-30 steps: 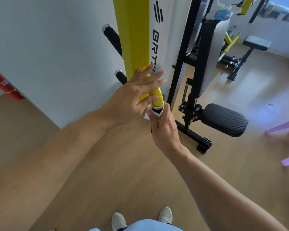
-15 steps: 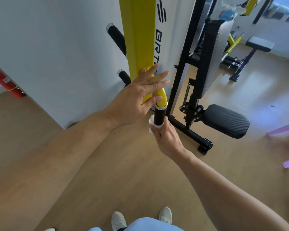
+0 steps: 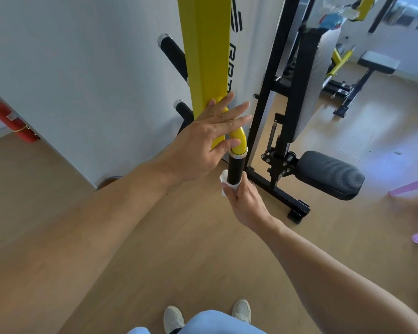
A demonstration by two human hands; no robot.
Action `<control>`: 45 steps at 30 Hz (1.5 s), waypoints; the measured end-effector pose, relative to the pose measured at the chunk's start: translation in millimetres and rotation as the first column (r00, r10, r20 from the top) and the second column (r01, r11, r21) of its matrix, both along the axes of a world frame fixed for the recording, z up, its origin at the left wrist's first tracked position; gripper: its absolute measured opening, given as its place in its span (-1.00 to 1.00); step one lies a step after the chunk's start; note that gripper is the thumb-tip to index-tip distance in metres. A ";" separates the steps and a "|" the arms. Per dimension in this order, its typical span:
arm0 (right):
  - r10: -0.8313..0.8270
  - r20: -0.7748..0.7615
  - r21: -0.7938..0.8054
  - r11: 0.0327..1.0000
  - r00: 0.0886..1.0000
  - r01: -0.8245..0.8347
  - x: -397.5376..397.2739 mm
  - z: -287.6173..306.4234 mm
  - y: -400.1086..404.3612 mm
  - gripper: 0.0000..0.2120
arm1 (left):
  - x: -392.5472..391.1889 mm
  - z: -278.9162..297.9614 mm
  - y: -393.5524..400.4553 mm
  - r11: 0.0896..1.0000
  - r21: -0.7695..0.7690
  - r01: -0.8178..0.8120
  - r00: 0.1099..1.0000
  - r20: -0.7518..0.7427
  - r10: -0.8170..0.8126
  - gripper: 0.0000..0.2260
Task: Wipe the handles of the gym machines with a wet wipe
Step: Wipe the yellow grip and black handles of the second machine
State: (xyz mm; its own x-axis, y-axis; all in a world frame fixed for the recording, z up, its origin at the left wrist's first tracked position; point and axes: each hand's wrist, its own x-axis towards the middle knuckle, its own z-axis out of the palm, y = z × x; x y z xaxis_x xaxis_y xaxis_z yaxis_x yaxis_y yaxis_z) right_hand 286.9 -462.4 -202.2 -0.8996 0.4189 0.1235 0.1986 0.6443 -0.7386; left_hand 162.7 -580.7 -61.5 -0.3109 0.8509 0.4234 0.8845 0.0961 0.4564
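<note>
The white panel shows a partly hidden "BRT".

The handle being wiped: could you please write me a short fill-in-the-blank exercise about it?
1. The right hand holds a white ___ around the black handle.
2. The left hand rests with fingers ___ against the yellow post.
3. The wipe sits at the handle's ___ end.

Missing words: wipe; spread; lower

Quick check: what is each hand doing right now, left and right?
Left hand: open, fingers spread, resting on the yellow bar.
Right hand: closed around the wet wipe on the black handle.
</note>
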 end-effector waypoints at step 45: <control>-0.115 -0.106 -0.141 0.985 0.988 0.099 -9.0 19.7 6.9 -0.65 | 3.4 -2.8 15.0 0.999 0.050 -0.003 0.998 0.058 0.000 -0.57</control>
